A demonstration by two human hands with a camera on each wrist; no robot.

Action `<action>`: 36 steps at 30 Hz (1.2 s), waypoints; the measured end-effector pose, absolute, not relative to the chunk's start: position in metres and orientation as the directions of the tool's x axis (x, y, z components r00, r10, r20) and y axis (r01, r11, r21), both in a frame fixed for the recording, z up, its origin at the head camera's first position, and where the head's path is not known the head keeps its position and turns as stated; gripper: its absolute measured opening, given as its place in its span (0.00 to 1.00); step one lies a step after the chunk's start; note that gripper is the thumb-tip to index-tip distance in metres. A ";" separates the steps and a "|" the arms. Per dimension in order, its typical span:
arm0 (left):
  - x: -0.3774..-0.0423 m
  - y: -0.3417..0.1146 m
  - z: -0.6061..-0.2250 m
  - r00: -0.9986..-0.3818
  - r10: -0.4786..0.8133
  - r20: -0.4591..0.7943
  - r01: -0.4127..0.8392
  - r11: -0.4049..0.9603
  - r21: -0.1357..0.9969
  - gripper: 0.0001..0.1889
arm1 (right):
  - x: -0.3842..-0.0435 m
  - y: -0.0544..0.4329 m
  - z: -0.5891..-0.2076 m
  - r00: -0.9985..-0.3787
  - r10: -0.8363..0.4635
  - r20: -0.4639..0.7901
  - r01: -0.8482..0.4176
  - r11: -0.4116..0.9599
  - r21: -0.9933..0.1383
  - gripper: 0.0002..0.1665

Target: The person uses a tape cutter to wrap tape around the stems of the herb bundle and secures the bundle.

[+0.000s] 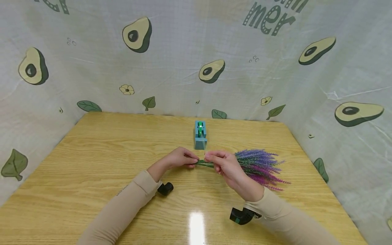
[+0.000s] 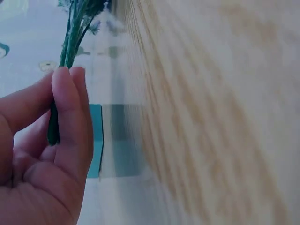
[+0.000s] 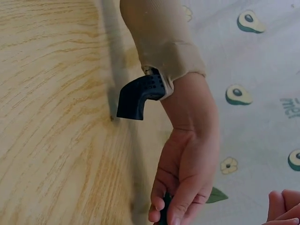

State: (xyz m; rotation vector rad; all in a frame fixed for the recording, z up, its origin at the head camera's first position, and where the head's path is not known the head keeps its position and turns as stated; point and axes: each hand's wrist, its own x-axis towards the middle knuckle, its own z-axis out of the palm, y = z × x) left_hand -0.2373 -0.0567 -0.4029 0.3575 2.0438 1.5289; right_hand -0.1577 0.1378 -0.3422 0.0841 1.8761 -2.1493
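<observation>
My left hand [image 1: 182,157] pinches the green stems [image 1: 204,163] of a bunch of artificial lavender near their cut ends. In the left wrist view, the stem ends [image 2: 53,124] poke out below the thumb and fingertips. Purple and pink flower heads [image 1: 260,165] spread to the right, behind my right hand [image 1: 228,168]. That hand pinches the end of a clear tape strip [image 1: 204,145], which stretches from the blue tape dispenser [image 1: 200,143] toward the stems. Only a few right fingers [image 3: 283,206] show in the right wrist view's lower corner.
The dispenser, with a green roll core [image 1: 200,129], stands just beyond the hands on the wooden table [image 1: 128,139]. A hanging cloth [image 1: 177,47] printed with avocados encloses the back and sides. Black wrist cameras [image 1: 242,216] stick out below both sleeves.
</observation>
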 end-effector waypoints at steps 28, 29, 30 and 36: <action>-0.237 -0.060 -0.406 -0.695 0.613 -0.375 -0.389 0.118 0.914 0.14 | -0.150 0.135 -0.364 -0.947 -0.135 -0.291 0.302 -0.067 -0.951 0.06; -0.237 -0.060 -0.405 -0.693 0.618 -0.370 -0.387 0.114 0.915 0.14 | -0.150 0.134 -0.364 -0.947 -0.133 -0.293 0.304 -0.069 -0.950 0.06; -0.236 -0.059 -0.404 -0.692 0.623 -0.366 -0.387 0.108 0.916 0.14 | -0.149 0.134 -0.364 -0.947 -0.131 -0.294 0.305 -0.072 -0.950 0.06; -0.234 -0.059 -0.398 -0.702 0.622 -0.348 -0.380 0.086 0.921 0.14 | -0.146 0.133 -0.368 -0.950 -0.118 -0.289 0.298 -0.068 -0.952 0.07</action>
